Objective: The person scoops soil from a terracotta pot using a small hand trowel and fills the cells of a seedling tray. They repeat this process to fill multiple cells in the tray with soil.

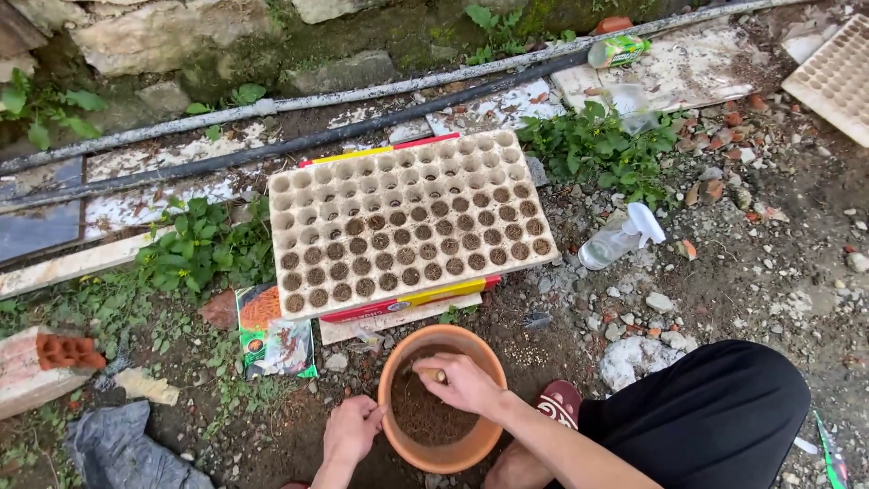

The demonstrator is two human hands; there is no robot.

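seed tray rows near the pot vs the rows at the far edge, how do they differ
On the seed tray, the near cells are dark, filled with soil; the far cells are pale and empty. The filled cells cover roughly the near half, the empty ones the far half and left edge. Both are the same round shape in one beige tray. The right hand is in the terracotta pot of soil; the left hand grips its rim.

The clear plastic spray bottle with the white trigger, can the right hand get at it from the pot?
Probably yes: the right hand is inside the terracotta pot, and only open gravel lies between it and the spray bottle.
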